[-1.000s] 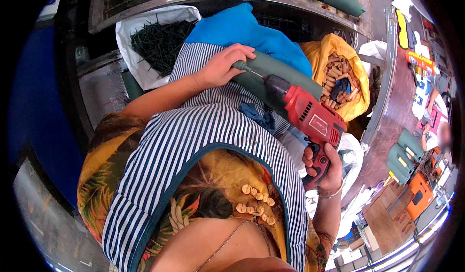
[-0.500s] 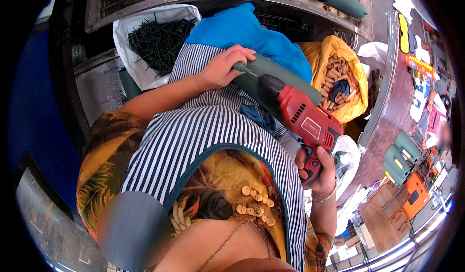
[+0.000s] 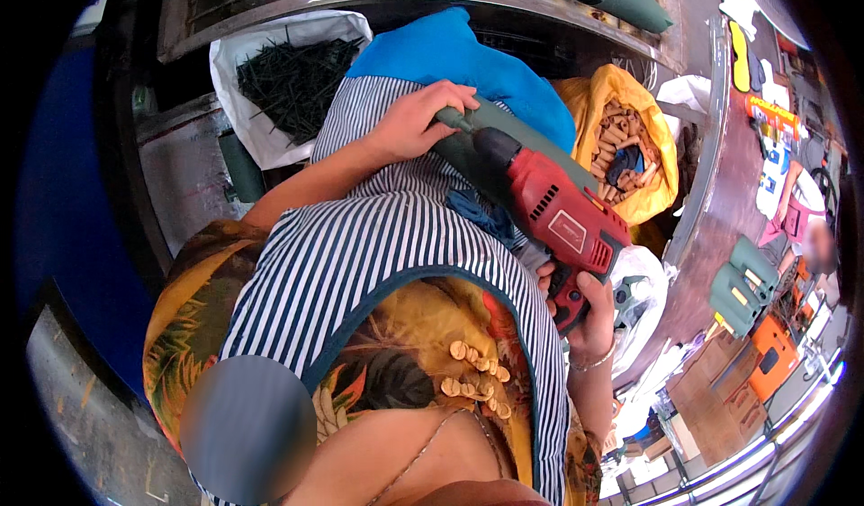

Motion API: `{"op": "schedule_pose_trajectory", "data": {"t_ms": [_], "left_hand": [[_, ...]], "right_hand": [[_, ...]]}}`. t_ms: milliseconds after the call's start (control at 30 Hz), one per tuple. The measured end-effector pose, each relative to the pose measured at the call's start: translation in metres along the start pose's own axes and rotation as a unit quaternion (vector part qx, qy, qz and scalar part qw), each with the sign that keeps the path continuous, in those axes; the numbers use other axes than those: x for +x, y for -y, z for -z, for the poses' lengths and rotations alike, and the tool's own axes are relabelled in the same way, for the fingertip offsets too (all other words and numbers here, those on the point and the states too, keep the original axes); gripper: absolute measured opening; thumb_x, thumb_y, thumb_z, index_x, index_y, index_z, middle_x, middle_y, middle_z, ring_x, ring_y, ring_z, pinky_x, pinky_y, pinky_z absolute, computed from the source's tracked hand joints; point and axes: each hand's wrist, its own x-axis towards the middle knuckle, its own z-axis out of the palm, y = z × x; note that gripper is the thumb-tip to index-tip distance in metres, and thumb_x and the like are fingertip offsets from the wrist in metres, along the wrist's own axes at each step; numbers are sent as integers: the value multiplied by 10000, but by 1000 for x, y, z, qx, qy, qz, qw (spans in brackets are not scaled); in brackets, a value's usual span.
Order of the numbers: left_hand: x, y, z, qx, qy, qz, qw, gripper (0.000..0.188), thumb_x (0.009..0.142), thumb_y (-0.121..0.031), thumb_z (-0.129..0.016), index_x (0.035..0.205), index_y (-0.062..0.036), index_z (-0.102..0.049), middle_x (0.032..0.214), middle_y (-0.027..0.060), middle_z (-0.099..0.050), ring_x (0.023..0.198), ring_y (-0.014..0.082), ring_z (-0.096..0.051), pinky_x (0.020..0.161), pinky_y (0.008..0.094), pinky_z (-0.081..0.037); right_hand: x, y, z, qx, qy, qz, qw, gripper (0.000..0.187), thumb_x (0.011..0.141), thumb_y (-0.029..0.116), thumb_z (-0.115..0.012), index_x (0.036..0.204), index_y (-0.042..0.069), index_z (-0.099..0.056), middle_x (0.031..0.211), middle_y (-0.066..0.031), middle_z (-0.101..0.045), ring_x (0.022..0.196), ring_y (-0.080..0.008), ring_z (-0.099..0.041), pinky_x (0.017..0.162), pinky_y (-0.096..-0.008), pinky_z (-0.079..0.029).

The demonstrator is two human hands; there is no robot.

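Right hand (image 3: 583,312): clenched around grip of red power drill (image 3: 560,220). Left hand (image 3: 416,121): grasping end of grey-green tube (image 3: 517,137), laid across striped apron (image 3: 396,236) on lap. Drill bit meets tube beside left fingers, apparently touching. Beyond: blue cloth (image 3: 450,51), yellow bag of wooden pegs (image 3: 625,146), white bag of dark nails (image 3: 288,74).

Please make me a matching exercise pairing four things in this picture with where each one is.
Things:
1. drill
2. green tube
3. white bag of dark sticks
4. yellow bag of wooden pegs

Places:
A. held down by the left hand on the lap
B. far left, beside the blue cloth
C. in the grip of the right hand
D. right of the blue cloth

Pairs: 1-C, 2-A, 3-B, 4-D
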Motion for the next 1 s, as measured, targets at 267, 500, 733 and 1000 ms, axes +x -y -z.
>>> {"op": "schedule_pose_trajectory", "data": {"t_ms": [267, 500, 733, 1000], "left_hand": [[1, -15, -8, 87, 73, -36, 993, 213, 843, -93, -659, 1000, -114, -517, 1212, 64, -644, 1263, 292, -544, 1151, 594, -193], [2, -23, -11, 123, 101, -93, 983, 310, 753, -31, -696, 991, -110, -513, 1203, 55, -646, 1259, 284, -545, 1161, 590, -194], [16, -70, -4, 208, 110, -145, 961, 281, 715, 4, -688, 938, -93, -548, 1132, 71, -679, 1206, 283, -588, 1166, 584, -209], [19, -110, 20, 268, 139, -151, 941, 220, 783, -74, -700, 954, -91, -563, 1116, 66, -685, 1187, 274, -604, 1156, 585, -236]], "right_hand": [[-33, -42, 28, 66, -18, 48, 996, 561, 906, 258, -603, 1301, -101, -431, 1080, -282, -637, 846, -244, -674, 570, -260, -562], [-53, -72, 49, 103, -14, 77, 992, 602, 890, 275, -624, 1312, -105, -426, 1076, -277, -643, 859, -255, -669, 620, -297, -578], [-57, -82, 80, 87, 31, 135, 987, 683, 838, 288, -684, 1303, -137, -420, 1080, -298, -639, 865, -288, -689, 613, -321, -608], [-51, -76, 90, 96, 44, 121, 987, 704, 781, 292, -743, 1263, -136, -461, 1043, -280, -649, 804, -293, -688, 580, -321, -597]]}}
